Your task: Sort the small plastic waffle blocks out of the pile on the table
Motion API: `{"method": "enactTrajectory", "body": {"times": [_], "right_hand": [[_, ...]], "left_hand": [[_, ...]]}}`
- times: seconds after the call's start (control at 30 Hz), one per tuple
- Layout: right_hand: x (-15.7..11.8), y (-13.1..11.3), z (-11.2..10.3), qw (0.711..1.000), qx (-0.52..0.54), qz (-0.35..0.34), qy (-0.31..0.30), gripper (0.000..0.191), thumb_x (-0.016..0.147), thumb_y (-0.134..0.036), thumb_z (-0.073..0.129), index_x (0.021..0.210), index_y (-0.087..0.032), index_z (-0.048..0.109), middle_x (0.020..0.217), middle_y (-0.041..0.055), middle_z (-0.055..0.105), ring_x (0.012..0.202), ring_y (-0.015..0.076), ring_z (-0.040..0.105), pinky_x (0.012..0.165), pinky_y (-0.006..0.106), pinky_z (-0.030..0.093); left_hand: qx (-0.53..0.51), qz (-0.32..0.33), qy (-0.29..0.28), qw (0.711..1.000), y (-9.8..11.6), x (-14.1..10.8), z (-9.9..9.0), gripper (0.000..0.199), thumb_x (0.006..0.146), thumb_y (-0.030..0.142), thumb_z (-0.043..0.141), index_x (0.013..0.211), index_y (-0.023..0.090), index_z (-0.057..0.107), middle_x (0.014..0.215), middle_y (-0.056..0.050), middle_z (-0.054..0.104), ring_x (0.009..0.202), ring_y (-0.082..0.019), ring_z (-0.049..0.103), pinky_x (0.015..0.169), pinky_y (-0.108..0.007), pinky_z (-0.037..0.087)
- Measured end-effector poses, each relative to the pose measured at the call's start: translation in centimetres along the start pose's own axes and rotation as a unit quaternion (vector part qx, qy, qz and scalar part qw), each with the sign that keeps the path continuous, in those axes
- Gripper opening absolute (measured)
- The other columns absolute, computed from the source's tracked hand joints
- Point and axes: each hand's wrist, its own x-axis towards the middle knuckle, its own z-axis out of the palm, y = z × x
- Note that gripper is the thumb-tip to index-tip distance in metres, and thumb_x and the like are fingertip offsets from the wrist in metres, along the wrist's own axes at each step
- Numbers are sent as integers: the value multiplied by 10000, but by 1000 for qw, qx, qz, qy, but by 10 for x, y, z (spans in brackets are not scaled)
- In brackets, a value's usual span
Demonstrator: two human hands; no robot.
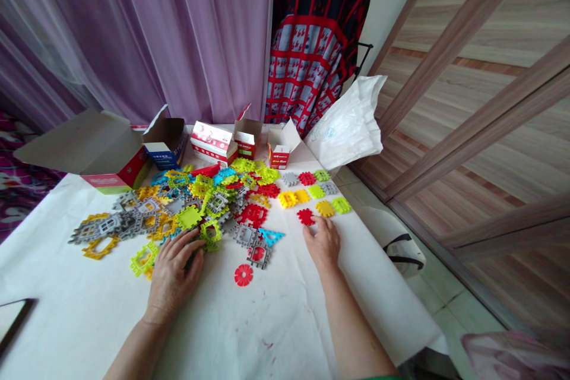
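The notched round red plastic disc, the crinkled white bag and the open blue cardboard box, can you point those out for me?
Notched round red plastic disc [238,276]: head view, left part of its ring.
Crinkled white bag [346,126]: head view, middle of its side.
Open blue cardboard box [167,158]: head view, front panel.

the picture's left edge cuts off a dark-edged object.

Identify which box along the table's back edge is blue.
The blue box, second from left, between the large box with the wide flap and the white-and-red box. Every other box there has red sides.
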Motion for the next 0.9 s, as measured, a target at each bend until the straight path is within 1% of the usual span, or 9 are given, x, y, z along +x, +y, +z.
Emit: {"method": "enactTrajectory", "body": {"times": [0.13, 0.3, 0.47, 0.6, 0.73, 0.8, 0.9], "right_hand": [[0, -3, -1, 1000, -1, 1, 4, 276, 844, -279, 595, 1079, -182, 701, 1111, 134, 711, 1021, 280, 616, 903, 383, 471], [0, -3, -1, 1000, -2, 3, -1, 267, 841, -275, 589, 1065, -185, 704, 1136, 135, 707, 1049, 282, 618, 918, 394, 477], [-1, -4, -1, 1000, 13, 11, 17, 279, 846, -291, 585, 1075, -191, 709, 1187, 136, 690, 1092, 274, 622, 937, 388, 486], [-1, -3, 0, 999, 33, 15, 22, 279, 846, -283, 576, 1071, -195, 715, 1180, 133, 686, 1093, 273, 627, 950, 395, 500], [0, -2, -3, 998, 54, 16, 24, 253, 849, -267, 565, 1031, -205, 729, 1137, 124, 683, 1055, 266, 633, 933, 394, 517], [0, -4, -4, 998, 64, 9, 27, 236, 855, -256, 560, 1004, -213, 738, 1106, 116, 684, 1036, 260, 636, 928, 391, 523], [-2, -17, -3, 995, 89, -32, 24, 234, 873, -237, 539, 973, -216, 749, 1069, 106, 699, 1026, 249, 645, 934, 381, 525]], "left_hand": [[0, -3, 1, 1000, 0, 0, 0, 244, 964, 353, 518, 1043, 267, 732, 1250, -83, 733, 1217, -294, 652, 1073, -538, 480], [5, 10, 1, 1000, 2, 1, -1, 237, 971, 347, 516, 1042, 261, 725, 1238, -86, 737, 1211, -291, 655, 1059, -534, 489], [1, 1, -1, 1000, 2, 2, -1, 243, 970, 353, 515, 1032, 266, 733, 1237, -80, 739, 1212, -282, 656, 1075, -525, 482], [7, -4, -11, 1000, 2, 1, 0, 260, 968, 368, 507, 1026, 269, 741, 1235, -77, 743, 1222, -293, 650, 1079, -537, 473], [20, -6, -27, 999, 3, 1, 1, 278, 967, 383, 500, 1024, 282, 752, 1206, -64, 758, 1236, -306, 638, 1085, -555, 459], [22, -11, -35, 999, 4, 0, 1, 280, 964, 386, 499, 1028, 290, 754, 1195, -58, 762, 1253, -307, 628, 1099, -558, 445], [20, -14, -39, 999, 4, 0, 1, 277, 962, 381, 499, 1031, 293, 753, 1183, -51, 767, 1264, -306, 620, 1105, -557, 435]]}}
